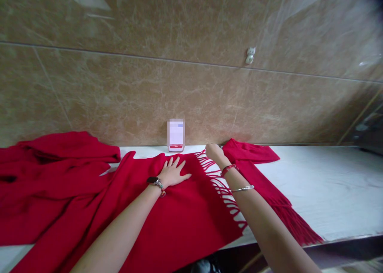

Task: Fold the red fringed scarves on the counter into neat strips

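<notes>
A red scarf (pixel 185 209) is spread over the white table, its fringed end (pixel 220 185) facing right. My left hand (pixel 173 172) lies flat on the cloth with the fingers spread. At the far corner of the fringe, my right hand (pixel 214 151) is closed in a fist or pinch, and what it may hold is hidden. Just right of that hand lies a second red scarf (pixel 266 181), folded, with its fringe toward the front edge. More red cloth (pixel 56 177) is heaped on the left.
A phone (pixel 176 135) with a lit screen stands upright against the brown marble wall (pixel 134 89). A small white cat figure (pixel 250 55) is fixed to the wall. The white table (pixel 335 189) ends at a front edge. A dark object (pixel 369 133) sits at the far right.
</notes>
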